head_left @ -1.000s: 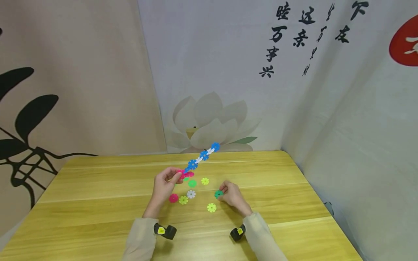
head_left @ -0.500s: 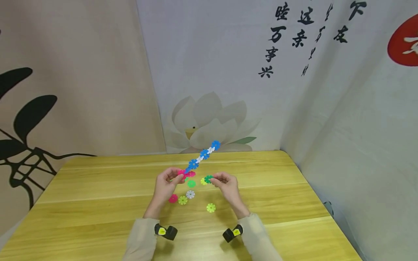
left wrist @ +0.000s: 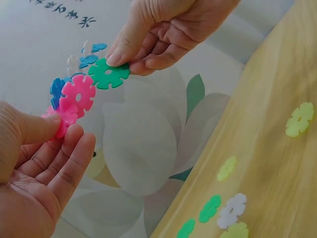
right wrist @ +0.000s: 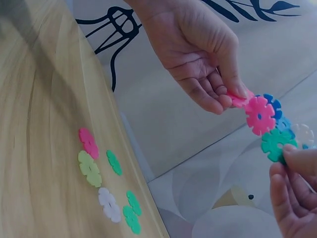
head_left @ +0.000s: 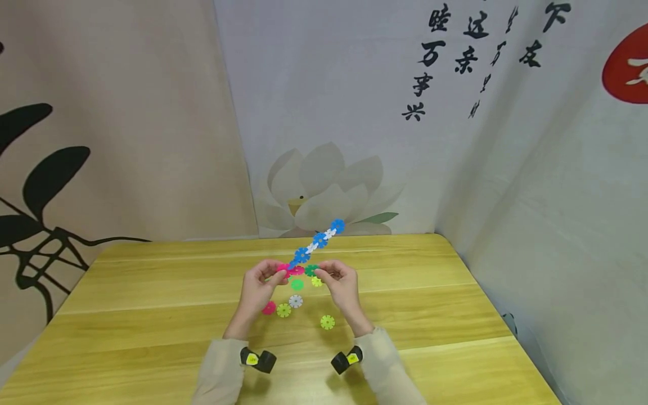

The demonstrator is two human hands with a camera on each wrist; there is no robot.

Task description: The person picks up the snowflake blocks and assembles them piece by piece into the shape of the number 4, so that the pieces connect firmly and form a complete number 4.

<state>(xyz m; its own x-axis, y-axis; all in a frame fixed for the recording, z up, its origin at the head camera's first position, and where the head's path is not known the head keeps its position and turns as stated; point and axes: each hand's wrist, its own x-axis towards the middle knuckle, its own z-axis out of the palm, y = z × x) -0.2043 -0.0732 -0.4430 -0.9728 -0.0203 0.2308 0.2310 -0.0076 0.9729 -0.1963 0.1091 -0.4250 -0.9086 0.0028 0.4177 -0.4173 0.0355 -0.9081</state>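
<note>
My left hand [head_left: 257,286] pinches a pink slotted flower disc [left wrist: 66,119] between thumb and fingers. That disc belongs to a raised chain of interlocking discs, where blue discs [head_left: 320,240] and white discs [head_left: 311,247] alternate up toward the right. A second pink disc [left wrist: 79,95] juts out at the chain's lower end. My right hand [head_left: 344,286] pinches a dark green flower disc [left wrist: 109,74] by its edge. The green disc's rim meets or overlaps the second pink disc's rim; whether their slots are engaged I cannot tell.
Loose discs lie on the wooden table [head_left: 152,320] below my hands: a pink disc [head_left: 269,307], a white disc [head_left: 296,301], yellow-green discs [head_left: 327,322] and bright green discs [head_left: 297,284]. A printed cloth backdrop [head_left: 344,112] stands behind the table's far edge.
My right hand has lifted the dark green disc from low on the right and carried it left and up to the pink disc. My left hand and the chain have stayed nearly still.
</note>
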